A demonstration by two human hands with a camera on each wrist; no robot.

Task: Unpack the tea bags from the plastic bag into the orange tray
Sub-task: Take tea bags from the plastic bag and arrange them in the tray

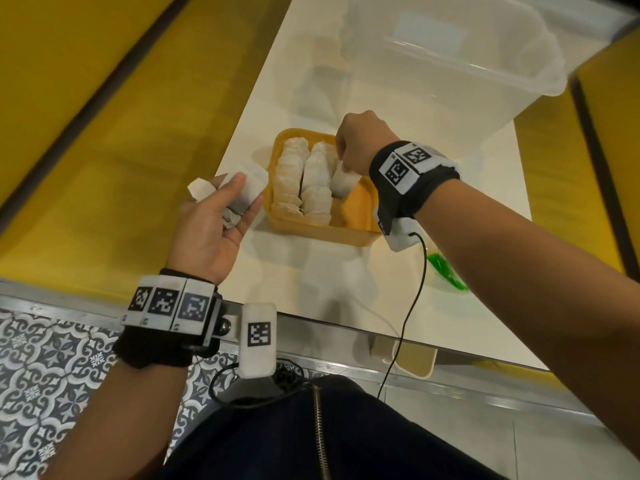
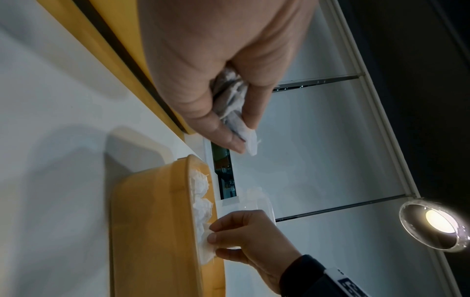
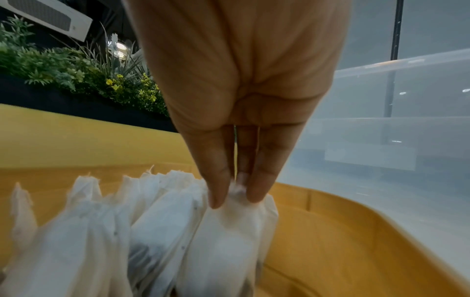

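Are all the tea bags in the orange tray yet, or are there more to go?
Not yet. Two rows of tea bags already stand in the orange tray. The right hand is pinching a tea bag into a third row there. The left hand holds a few more tea bags still waiting. Part of the tray's right side is still bare.

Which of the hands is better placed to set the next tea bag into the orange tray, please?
Right, probably: the right hand already pinches a tea bag inside the orange tray; the left hand holds its tea bags beside it.
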